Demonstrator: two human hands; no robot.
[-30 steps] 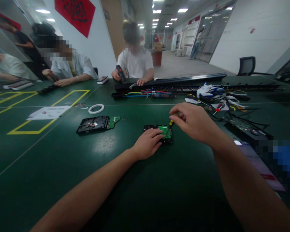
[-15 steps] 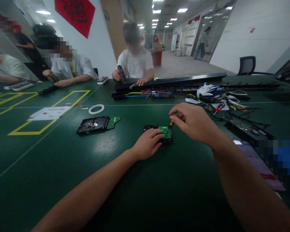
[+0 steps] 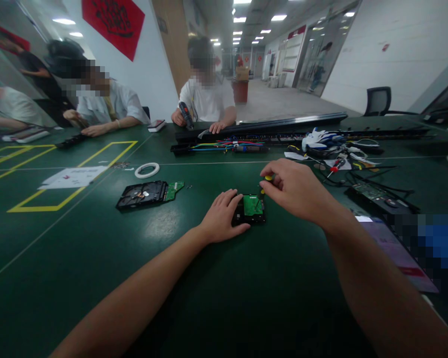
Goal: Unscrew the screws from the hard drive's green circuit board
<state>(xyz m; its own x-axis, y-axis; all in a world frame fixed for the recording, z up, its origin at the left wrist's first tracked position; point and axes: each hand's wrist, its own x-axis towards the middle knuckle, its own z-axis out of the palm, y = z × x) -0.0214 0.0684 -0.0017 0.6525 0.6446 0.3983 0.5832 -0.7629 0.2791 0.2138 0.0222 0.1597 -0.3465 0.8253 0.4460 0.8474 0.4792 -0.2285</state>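
A hard drive (image 3: 259, 219) lies flat on the green table, its green circuit board (image 3: 251, 205) facing up. My left hand (image 3: 221, 215) grips its left end, with the thumb along the near edge and the fingers toward the far edge. Pinched in my right hand (image 3: 293, 188) is a small black-and-yellow screwdriver (image 3: 262, 190), slightly tilted, its tip down at the board's right part. Whether the tip sits in a screw is too small to tell. To the left lies another hard drive (image 3: 144, 194), opened up, with a green board (image 3: 174, 190) at its right end.
Tiny screws (image 3: 188, 187) and a white ring (image 3: 147, 170) lie near the opened drive. White gloves (image 3: 318, 139), cables and a red-handled screwdriver (image 3: 336, 168) are heaped at right. Long black rails (image 3: 294, 122) span the back, where a person (image 3: 206, 97) holds a power tool (image 3: 185, 114).
My left hand has slid left off the circuit board to the drive's left end, its thumb and fingers spreading apart. My right hand keeps the screwdriver at nearly the same spot.
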